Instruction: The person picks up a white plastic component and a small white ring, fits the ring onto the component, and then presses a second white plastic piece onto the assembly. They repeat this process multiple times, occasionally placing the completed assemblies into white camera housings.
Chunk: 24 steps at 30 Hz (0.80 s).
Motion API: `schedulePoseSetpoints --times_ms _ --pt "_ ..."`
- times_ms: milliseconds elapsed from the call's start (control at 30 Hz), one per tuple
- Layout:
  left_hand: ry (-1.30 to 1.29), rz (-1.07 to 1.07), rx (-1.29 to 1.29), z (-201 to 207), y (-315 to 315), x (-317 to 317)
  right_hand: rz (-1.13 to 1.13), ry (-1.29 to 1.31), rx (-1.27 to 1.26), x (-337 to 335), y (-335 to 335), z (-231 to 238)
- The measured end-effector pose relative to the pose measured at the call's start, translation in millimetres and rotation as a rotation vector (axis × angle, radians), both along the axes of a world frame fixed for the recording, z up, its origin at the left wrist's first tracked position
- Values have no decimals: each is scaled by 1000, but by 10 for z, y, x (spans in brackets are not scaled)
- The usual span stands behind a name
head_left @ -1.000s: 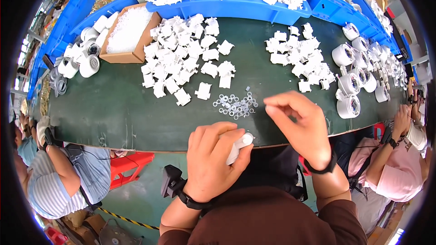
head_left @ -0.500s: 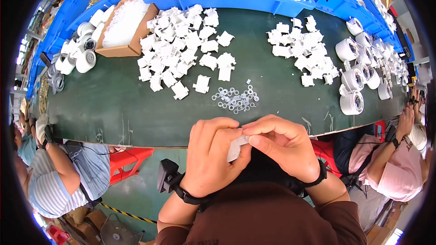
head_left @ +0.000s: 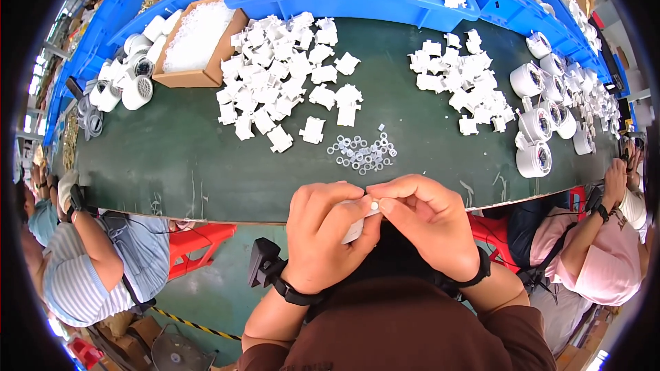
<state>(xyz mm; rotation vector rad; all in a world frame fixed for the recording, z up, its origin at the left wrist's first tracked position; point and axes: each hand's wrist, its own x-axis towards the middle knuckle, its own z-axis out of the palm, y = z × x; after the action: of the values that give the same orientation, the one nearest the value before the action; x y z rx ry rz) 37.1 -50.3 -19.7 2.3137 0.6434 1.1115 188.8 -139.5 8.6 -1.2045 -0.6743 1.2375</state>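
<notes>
Compared with a second ago, the right hand (head_left: 433, 227) has come in from beside the loose rings and now meets the left hand (head_left: 320, 237) just below the table's near edge. Largest of all is the dark green table (head_left: 165, 158), which curves across the view. Co-workers sit along it: a person in a striped top (head_left: 89, 275) at left, another in pink (head_left: 605, 261) at right. At the far side stands a blue bin (head_left: 357, 7) heaped with white plastic pieces. An open cardboard box (head_left: 189, 80) at the left holds small translucent items. Next to it spreads a large pile of white pieces (head_left: 268, 75); a smaller pile (head_left: 464, 75) lies to the right, near a group of round white housings (head_left: 533, 158). The left hand is curled around a white part (head_left: 353, 232), mostly hidden by its fingers. The right hand's thumb and forefinger are narrowed together at that part's small rounded end; the fingers block the view, so I cannot tell whether they grip anything. Smallest are the pale grey rings (head_left: 363, 156), clustered on the table just beyond both hands.
</notes>
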Motion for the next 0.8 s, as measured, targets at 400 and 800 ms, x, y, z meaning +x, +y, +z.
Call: schedulePoseSetpoints --times_ms 400,800 --pt "423 239 293 170 602 -887 -169 -1080 190 463 -229 171" --pt "91 288 -93 27 179 -367 -594 -1392 -331 1470 -936 104"
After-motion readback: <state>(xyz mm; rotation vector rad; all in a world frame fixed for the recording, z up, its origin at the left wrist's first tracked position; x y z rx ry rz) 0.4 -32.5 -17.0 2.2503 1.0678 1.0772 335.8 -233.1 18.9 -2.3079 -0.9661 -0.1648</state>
